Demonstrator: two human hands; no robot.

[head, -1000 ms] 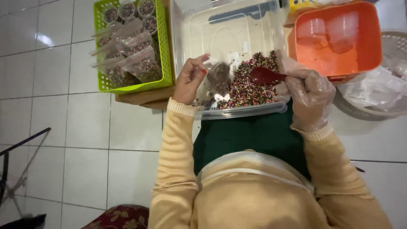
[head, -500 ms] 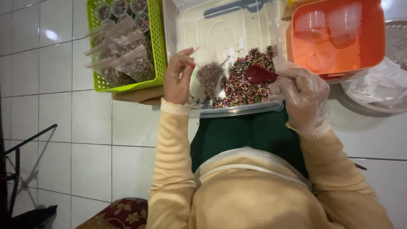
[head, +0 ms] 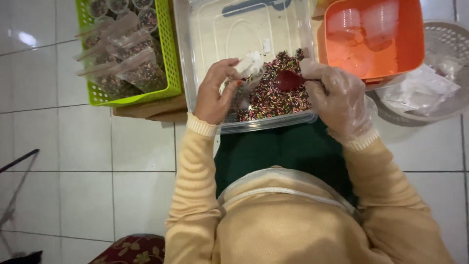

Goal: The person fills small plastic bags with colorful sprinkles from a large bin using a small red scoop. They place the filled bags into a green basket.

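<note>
A clear plastic tub (head: 205, 29) rests on my lap with a heap of multicoloured sprinkles (head: 276, 95) at its near side. My left hand (head: 215, 93), bare, pinches a small clear plastic bag (head: 249, 73) over the sprinkles; the bag is crumpled and holds some sprinkles. My right hand (head: 337, 100), in a thin clear glove, grips a dark red spoon (head: 288, 80) whose bowl lies on the heap just right of the bag.
A green mesh basket (head: 168, 58) at the left holds several filled small bags and little cups. An orange tub (head: 415, 39) with clear cups stands at the right, beside a grey basket (head: 449, 44) with plastic wrap. White tiled floor lies all around.
My left hand has lowered and tilted the small bag closer to the spoon. The spoon has shifted slightly left on the sprinkles. The camera view has drifted.
</note>
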